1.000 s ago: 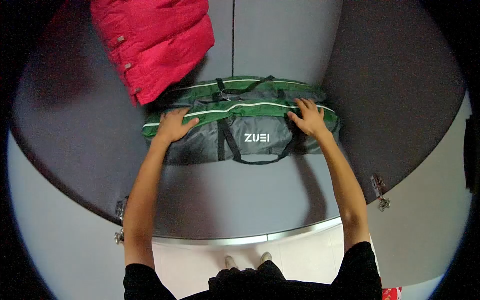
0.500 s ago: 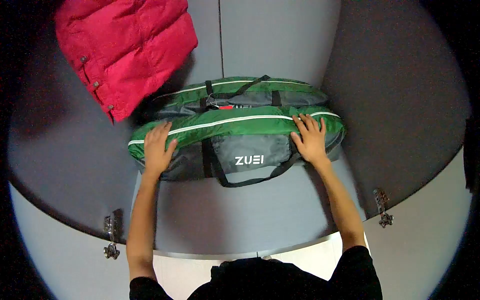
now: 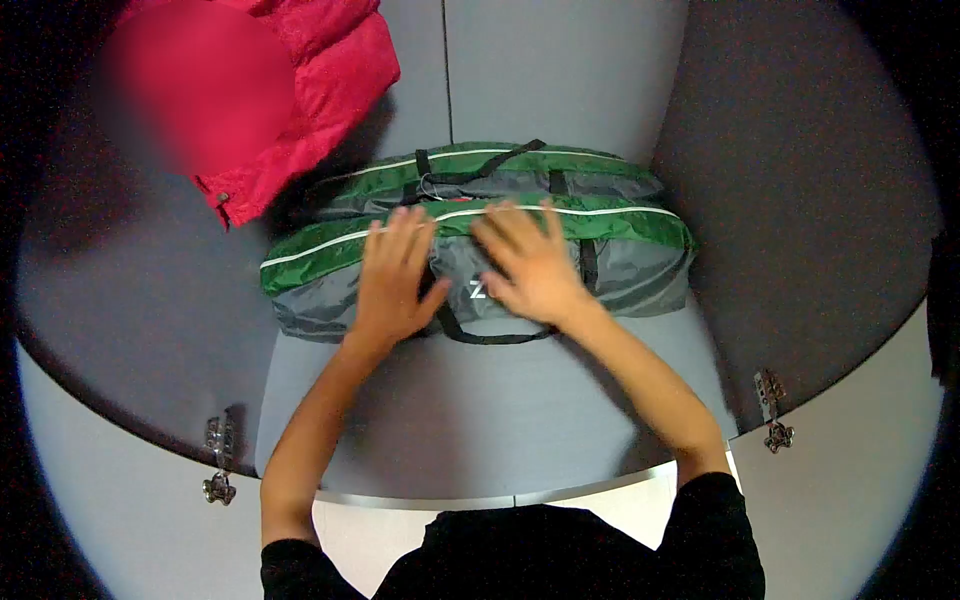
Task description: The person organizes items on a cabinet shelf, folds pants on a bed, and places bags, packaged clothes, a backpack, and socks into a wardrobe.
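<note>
Left hand (image 3: 397, 275) and right hand (image 3: 532, 262) lying open, fingers spread, pressing on long green-and-grey fabric bag (image 3: 640, 262), gripping nothing; bag sitting in grey compartment (image 3: 370, 420) before similar bag (image 3: 600, 163), near red quilted garment (image 3: 345, 75).

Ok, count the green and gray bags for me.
2. The front bag lies crosswise, with the left hand and right hand over it; the rear bag lies just behind, partly covered. Any bag farther underneath would be hidden.
</note>
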Available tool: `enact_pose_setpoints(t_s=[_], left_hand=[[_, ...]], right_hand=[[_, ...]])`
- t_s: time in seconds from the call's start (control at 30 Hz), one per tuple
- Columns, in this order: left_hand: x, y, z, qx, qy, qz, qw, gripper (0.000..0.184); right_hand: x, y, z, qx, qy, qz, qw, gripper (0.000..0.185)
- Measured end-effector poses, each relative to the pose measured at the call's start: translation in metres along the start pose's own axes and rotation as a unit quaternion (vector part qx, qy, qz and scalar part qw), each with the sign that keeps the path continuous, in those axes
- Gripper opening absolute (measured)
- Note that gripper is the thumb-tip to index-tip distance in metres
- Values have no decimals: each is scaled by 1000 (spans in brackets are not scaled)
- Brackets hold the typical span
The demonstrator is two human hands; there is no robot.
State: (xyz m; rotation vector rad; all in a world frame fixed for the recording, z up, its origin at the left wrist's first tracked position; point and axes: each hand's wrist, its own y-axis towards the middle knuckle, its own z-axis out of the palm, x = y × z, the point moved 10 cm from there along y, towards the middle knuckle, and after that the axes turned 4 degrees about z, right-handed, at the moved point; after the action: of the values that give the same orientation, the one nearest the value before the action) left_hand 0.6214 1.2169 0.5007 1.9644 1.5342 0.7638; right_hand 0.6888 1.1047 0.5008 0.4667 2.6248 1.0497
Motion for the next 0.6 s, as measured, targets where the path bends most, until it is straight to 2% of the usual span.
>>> enact_pose_setpoints(t_s=[0.03,0.1,0.13,0.2,0.33,0.43,0.5,0.53,0.57,0.6], left_hand=[[5,-6,11,0,0,0,1000,76],[27,-20,43,84,58,-13,995,80],[37,-24,35,98,62,-32,993,80],[66,-36,25,78,88,-52,992,80],[111,-73,7,50,107,-94,988,81],[123,-75,-10,66,59,-116,989,82],[132,-73,-8,136,68,-110,982,84],[134,-68,-18,122,73,-109,984,97],[133,-64,-26,121,72,-111,984,97],[132,-61,-24,160,68,-105,979,105]], right_hand=[[8,-5,23,28,14,-21,999,60],[-10,-19,35,16,-24,-30,999,61],[-22,-28,33,14,-22,-29,999,61],[-61,-36,21,1,-50,24,998,63],[-94,-46,5,5,-69,43,997,63],[-129,-48,10,108,81,120,984,59],[-161,-43,-10,113,55,198,972,60],[-161,-43,-30,83,-22,180,980,66],[-175,-47,-31,122,-19,211,970,79],[-183,-55,-24,190,-7,225,956,89]])
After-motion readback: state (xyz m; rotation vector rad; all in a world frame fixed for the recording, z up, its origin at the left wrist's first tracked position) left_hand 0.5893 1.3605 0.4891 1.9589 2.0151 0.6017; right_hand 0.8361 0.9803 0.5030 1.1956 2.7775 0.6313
